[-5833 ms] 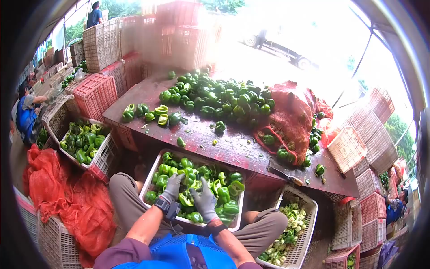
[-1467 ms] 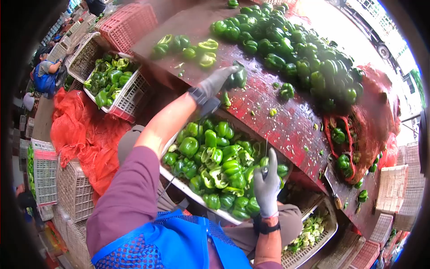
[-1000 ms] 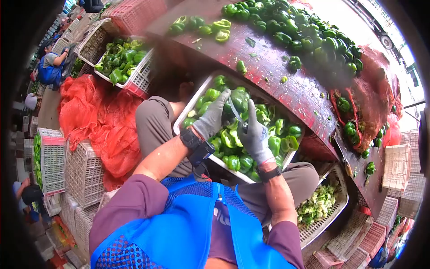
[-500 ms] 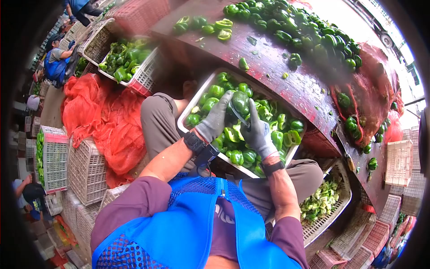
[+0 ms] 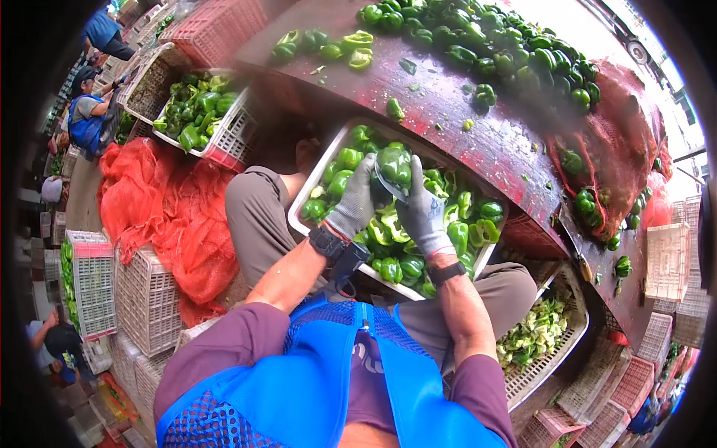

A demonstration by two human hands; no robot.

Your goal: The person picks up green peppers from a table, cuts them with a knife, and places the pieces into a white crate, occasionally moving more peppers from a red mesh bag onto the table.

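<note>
My left hand (image 5: 354,201), in a grey glove, is closed around the left side of a large green pepper (image 5: 394,166). On the pepper's right side is my right hand (image 5: 423,213), also gloved, with its fingers around a small curved knife (image 5: 390,188) whose blade lies against the pepper's lower part. Both hands are above a white crate (image 5: 300,213) on my lap, filled with whole and cut green peppers (image 5: 412,266). The knife's handle is hidden in the glove.
A stained table (image 5: 441,104) carries a pile of peppers (image 5: 515,56) and a red net sack (image 5: 616,142). At right is a crate of pepper scraps (image 5: 534,336); at left, a pepper crate (image 5: 196,112) and red netting (image 5: 168,216). A co-worker (image 5: 88,112) is at upper left.
The pepper has turned and risen slightly between my hands, and the blade has shifted along its lower side. The surroundings have shifted slightly left in view.
</note>
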